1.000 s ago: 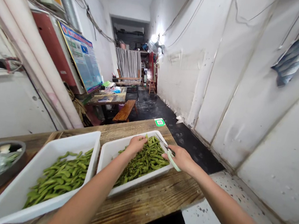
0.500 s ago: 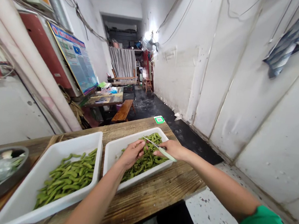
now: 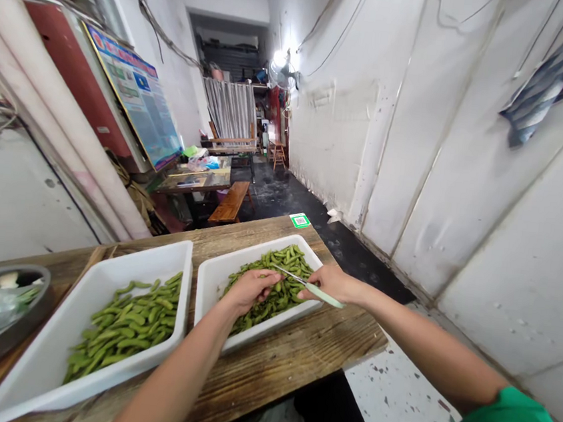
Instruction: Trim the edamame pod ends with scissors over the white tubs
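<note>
While the right hand (image 3: 330, 283) clamps its fingers around pale-green-handled metal scissors (image 3: 323, 295) that reach over a white rectangular plastic tray (image 3: 210, 281) of curved green pods (image 3: 294, 259), the left hand (image 3: 252, 288) curls above that tray; whether its fingers pinch a pod, I cannot tell.

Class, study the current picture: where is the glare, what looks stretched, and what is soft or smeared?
Head view: glare burns out the light at the back; same view, seams on the right wall lean outward, as if wide-angle; head view again, the bowl looks smeared, the green pods clearer.
</note>
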Motion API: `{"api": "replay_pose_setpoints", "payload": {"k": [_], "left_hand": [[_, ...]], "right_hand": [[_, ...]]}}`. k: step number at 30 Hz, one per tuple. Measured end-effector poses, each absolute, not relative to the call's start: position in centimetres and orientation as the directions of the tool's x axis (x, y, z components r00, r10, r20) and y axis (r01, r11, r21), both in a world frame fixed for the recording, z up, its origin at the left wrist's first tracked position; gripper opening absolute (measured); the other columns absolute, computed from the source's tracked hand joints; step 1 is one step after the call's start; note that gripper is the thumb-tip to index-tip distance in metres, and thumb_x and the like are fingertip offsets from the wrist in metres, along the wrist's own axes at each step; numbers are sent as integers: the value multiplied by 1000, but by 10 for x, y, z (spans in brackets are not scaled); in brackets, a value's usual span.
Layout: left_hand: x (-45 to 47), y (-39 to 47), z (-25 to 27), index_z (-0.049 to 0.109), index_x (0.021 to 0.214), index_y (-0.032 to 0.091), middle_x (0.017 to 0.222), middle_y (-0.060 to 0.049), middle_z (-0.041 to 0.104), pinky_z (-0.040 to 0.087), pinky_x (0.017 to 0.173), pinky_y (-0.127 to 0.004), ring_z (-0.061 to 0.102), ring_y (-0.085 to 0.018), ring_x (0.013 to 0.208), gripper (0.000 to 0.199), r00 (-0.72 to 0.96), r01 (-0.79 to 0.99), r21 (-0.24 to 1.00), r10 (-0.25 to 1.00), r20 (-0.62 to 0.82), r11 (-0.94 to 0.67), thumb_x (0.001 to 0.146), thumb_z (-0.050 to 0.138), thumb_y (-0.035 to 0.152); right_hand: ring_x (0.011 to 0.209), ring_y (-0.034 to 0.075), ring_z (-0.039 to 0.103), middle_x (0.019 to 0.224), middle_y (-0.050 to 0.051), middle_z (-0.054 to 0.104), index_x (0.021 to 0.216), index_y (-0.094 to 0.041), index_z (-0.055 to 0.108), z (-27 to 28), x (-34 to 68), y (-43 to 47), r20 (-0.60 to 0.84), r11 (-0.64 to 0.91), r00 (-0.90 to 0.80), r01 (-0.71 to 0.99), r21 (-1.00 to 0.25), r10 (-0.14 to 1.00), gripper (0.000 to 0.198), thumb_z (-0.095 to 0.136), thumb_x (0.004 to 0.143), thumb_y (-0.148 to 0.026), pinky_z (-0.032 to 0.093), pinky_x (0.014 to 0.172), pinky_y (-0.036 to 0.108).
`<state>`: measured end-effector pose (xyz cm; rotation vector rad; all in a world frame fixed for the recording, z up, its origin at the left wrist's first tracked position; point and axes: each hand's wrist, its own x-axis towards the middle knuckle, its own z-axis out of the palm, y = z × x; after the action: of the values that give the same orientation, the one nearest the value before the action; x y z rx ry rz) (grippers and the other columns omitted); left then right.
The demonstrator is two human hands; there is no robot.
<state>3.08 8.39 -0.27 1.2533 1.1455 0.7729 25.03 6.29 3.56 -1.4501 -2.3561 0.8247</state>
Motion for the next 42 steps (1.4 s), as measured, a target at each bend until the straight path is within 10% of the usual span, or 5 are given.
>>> {"api": "replay_pose_setpoints", "payload": {"k": [11,23,42], "left_hand": [[34,81,-3,60,65,11,44,4,47,18,34,-15,36,-4,36,28,335,204,918,857,-391,339,55,74,33],[34,87,6,60,72,8,75,-7,62,31,34,-9,49,-2,49,4,182,-424,844,944,-274,327,70,63,9],[35,90,-2,60,66,6,72,-13,64,35,37,-12,51,-5,47,4,128,-282,848,893,-431,450,67,58,2]], "right_hand": [[38,8,44,47,-2,51,64,-14,61,32,251,60,-320,124,-450,718,-685,833,46,65,58,-60,36,38,19],[40,9,45,49,-3,46,68,-15,51,46,249,54,-274,108,-503,606,-788,819,54,52,65,-69,37,36,19],[43,11,49,47,0,53,66,-13,63,36,244,53,-233,206,-406,785,-585,884,47,58,67,-60,35,44,21]]}}
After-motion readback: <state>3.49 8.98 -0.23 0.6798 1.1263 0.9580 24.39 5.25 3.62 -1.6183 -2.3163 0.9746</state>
